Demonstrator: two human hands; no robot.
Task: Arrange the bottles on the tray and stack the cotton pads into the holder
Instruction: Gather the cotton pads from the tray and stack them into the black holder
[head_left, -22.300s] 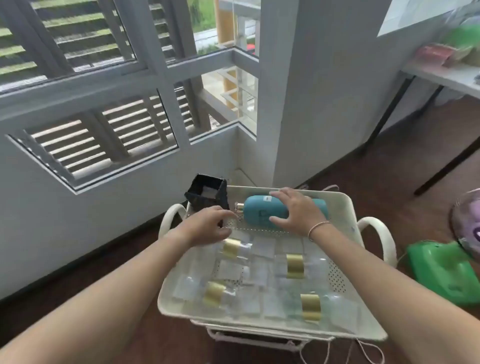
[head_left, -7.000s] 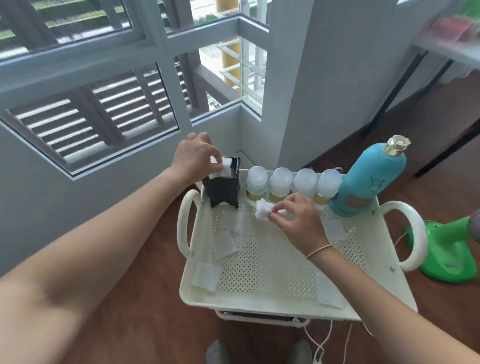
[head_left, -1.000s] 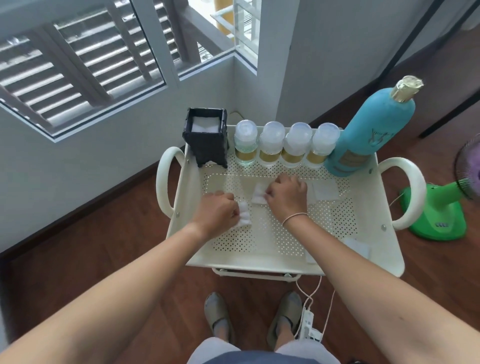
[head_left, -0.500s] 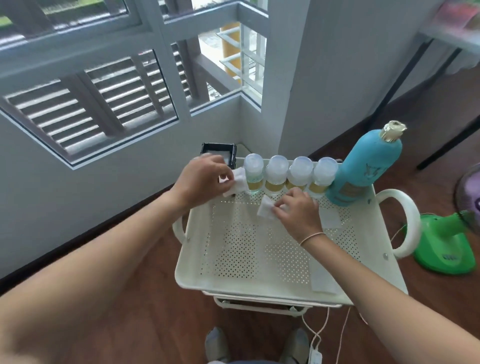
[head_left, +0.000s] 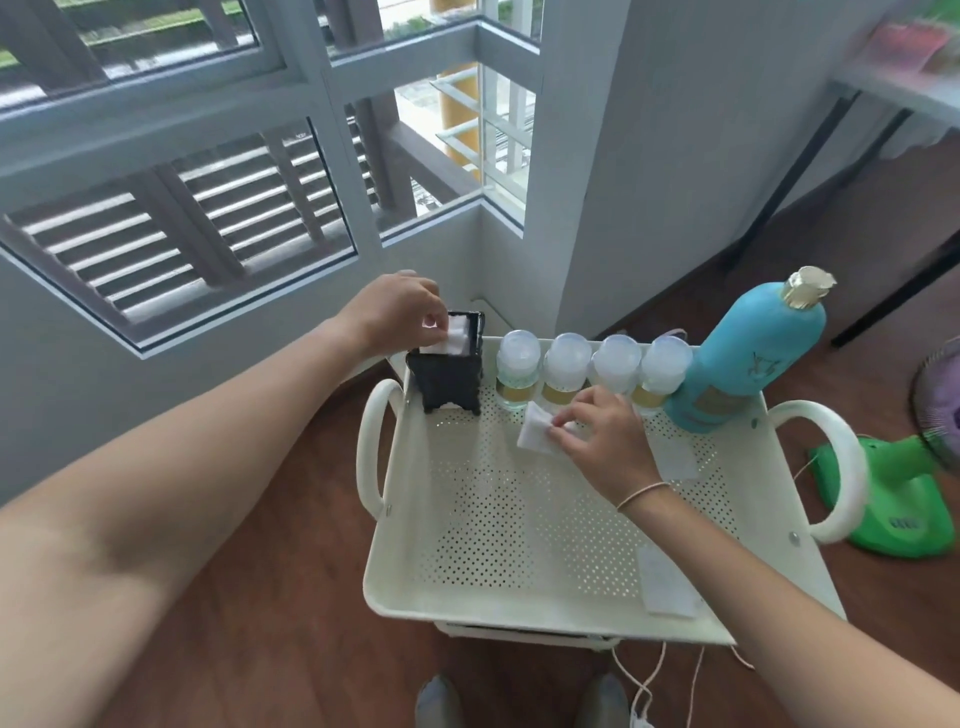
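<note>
A cream perforated tray (head_left: 483, 525) with loop handles holds a black square holder (head_left: 451, 375) at its back left corner. Beside the holder stand several small clear bottles (head_left: 566, 366) in a row, then a tall teal bottle (head_left: 753, 358) with a gold cap. My left hand (head_left: 395, 314) is over the holder's mouth, pinching cotton pads (head_left: 453, 332) at its top. My right hand (head_left: 605, 441) pinches another cotton pad (head_left: 535, 435) just above the tray floor. Two loose pads lie on the tray, one at the right (head_left: 675, 457) and one at the front right (head_left: 665, 584).
A green fan base (head_left: 898, 504) stands on the wooden floor right of the tray. White cords (head_left: 644, 686) hang below the tray's front edge, near my shoes (head_left: 439, 701). A wall with louvred windows is close behind the tray. Black table legs (head_left: 779, 171) are at the far right.
My left hand has carried its pads from in front of the small bottles to the top of the black holder. My right hand keeps its pad and has barely moved.
</note>
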